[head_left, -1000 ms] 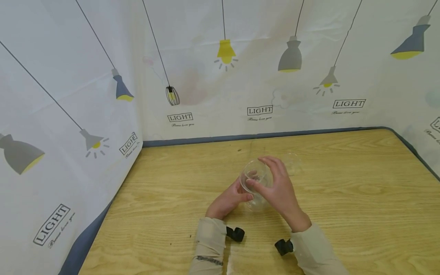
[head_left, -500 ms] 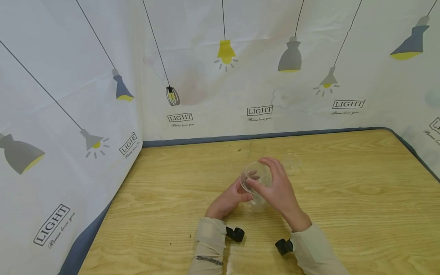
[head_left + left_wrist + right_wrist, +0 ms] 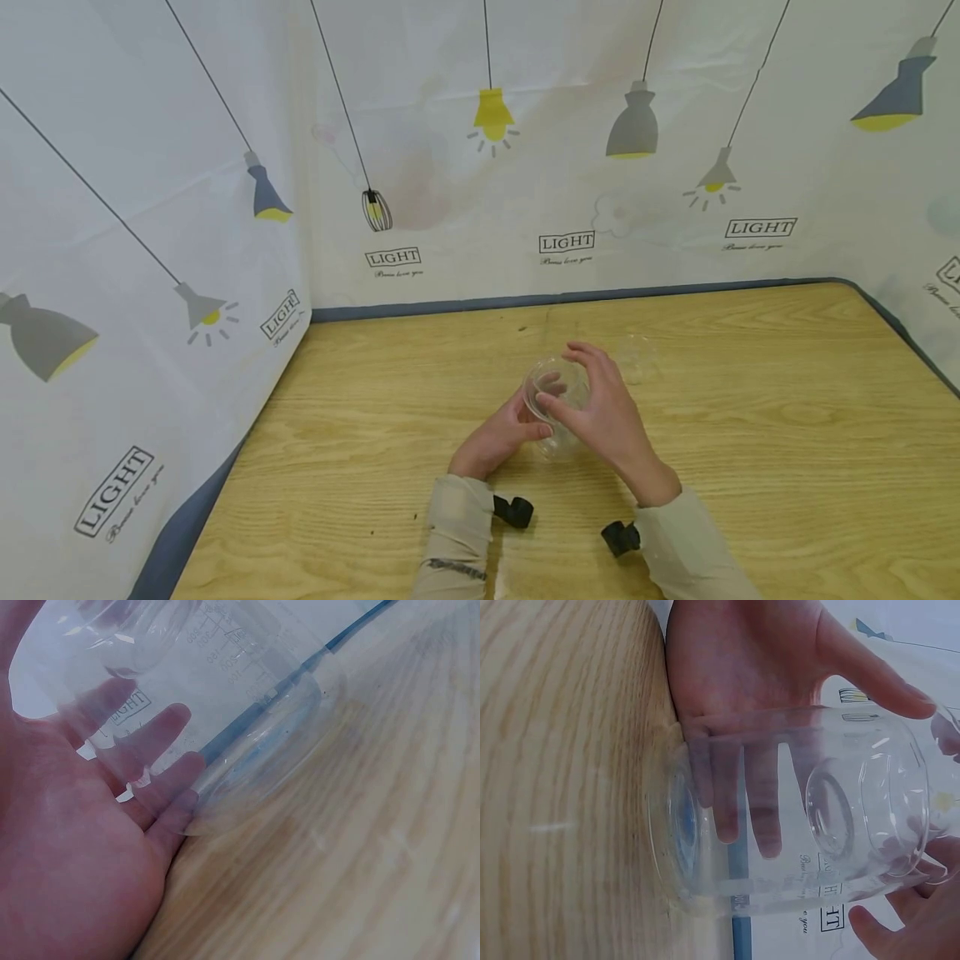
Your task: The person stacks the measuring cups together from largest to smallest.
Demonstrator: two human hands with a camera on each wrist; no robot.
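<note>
A clear beaker with measuring marks stands upright on the table. My left hand holds its body, thumb on the near side and fingers behind the wall. In the right wrist view a smaller clear cup sits partly down inside the beaker's upper part, its rounded base well above the beaker's bottom. My right hand grips this cup near the top, thumb and fingers on opposite sides of the rim. Both vessels are see-through, so their edges overlap and are hard to separate in the head view.
Another clear, round vessel is on the wooden table behind my right hand, its kind hard to make out. White sheets printed with lamps enclose the table's back and sides.
The cup in my right hand has sunk slightly lower into the beaker, its rim shifting down. My left hand and the beaker have stayed in place.
</note>
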